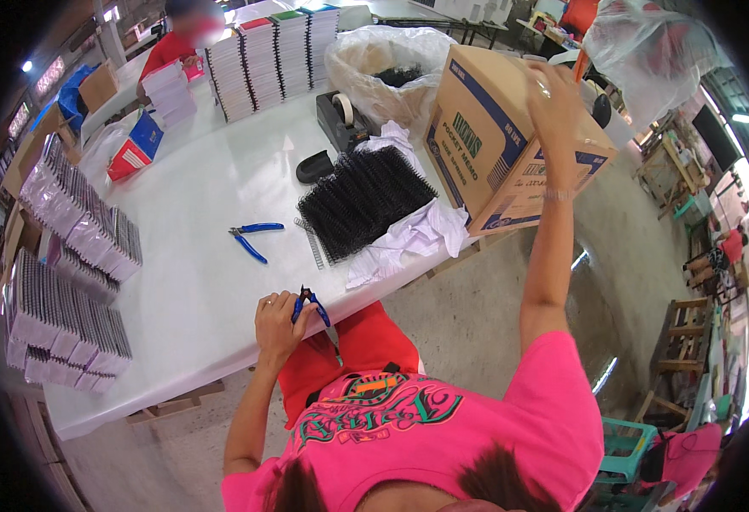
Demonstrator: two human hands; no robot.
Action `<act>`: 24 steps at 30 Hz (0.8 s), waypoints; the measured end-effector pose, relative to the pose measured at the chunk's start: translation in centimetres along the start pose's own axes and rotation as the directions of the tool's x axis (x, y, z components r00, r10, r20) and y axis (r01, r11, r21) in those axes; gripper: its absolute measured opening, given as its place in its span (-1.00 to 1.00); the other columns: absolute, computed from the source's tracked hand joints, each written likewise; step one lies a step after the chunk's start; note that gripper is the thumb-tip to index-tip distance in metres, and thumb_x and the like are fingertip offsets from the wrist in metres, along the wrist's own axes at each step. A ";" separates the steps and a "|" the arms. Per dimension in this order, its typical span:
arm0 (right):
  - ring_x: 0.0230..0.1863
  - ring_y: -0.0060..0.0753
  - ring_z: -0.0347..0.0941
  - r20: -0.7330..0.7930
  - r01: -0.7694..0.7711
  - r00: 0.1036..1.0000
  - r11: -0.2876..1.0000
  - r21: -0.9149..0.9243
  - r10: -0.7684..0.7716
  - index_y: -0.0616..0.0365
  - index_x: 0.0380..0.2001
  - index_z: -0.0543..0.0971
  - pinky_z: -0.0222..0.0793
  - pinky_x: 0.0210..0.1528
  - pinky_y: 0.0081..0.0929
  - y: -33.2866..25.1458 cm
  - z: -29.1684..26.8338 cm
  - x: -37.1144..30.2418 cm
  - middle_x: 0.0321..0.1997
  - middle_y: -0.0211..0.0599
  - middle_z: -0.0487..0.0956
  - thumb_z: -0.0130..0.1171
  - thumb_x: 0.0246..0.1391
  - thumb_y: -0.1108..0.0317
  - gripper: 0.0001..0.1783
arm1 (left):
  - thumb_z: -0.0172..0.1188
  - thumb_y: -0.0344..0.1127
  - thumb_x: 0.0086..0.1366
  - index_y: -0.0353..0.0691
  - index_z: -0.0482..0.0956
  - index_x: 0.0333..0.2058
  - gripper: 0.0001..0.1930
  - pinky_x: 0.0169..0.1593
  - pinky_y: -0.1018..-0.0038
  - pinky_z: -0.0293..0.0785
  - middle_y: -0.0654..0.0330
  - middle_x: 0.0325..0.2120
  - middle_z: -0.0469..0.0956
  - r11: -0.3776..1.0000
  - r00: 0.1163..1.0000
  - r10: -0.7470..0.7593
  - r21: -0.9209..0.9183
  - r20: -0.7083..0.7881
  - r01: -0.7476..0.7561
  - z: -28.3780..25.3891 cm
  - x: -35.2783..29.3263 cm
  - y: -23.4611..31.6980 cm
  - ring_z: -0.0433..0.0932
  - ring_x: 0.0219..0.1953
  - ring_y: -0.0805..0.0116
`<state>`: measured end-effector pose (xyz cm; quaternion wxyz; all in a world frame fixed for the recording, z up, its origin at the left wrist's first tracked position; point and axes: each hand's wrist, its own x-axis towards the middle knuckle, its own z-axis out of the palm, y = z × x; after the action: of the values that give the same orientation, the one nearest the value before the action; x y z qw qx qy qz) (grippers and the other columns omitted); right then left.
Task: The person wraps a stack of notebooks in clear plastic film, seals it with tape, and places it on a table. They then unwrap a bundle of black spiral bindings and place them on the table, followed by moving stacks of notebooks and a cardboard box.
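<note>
My left hand point(277, 324) rests at the near edge of the white table point(195, 282) and grips blue-handled pliers point(310, 309), their tip pointing down toward my lap. My right hand point(552, 92) is raised high over a brown cardboard box point(494, 145) and is closed on the lower end of a clear plastic bag point(647, 51). A pile of black spiral binding coils point(362, 200) lies on white paper point(417, 239) between the two hands. A single coil point(310, 243) lies beside the pile.
A second pair of blue pliers point(251, 235) lies mid-table. A black tape dispenser point(340, 119), a bag-lined bin of coils point(387, 68) and tall notebook stacks point(272, 55) stand at the far end. More notebook stacks point(67, 324) line the left edge. A person in red point(174, 47) sits far left.
</note>
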<state>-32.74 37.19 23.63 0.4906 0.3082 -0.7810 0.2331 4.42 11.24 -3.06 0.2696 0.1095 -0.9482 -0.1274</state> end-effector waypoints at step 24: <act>-0.01 0.03 0.50 0.545 0.104 0.808 0.966 0.239 -0.222 0.17 -0.09 0.57 0.38 0.05 -0.23 1.4 16.2 5.3 -0.05 -0.01 0.59 0.27 -0.16 -0.04 -0.38 | 0.28 -0.06 0.14 -0.24 0.52 -0.45 -0.67 -0.23 0.27 0.36 0.14 -0.52 0.44 0.997 0.998 0.070 0.022 -0.011 -0.069 0.3 -0.1 0.4 0.44 -0.38 0.11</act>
<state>-45.52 26.06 21.70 0.2211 0.4766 -0.8349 0.1641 4.32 11.70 -3.27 0.2783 0.0800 -0.9511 -0.1073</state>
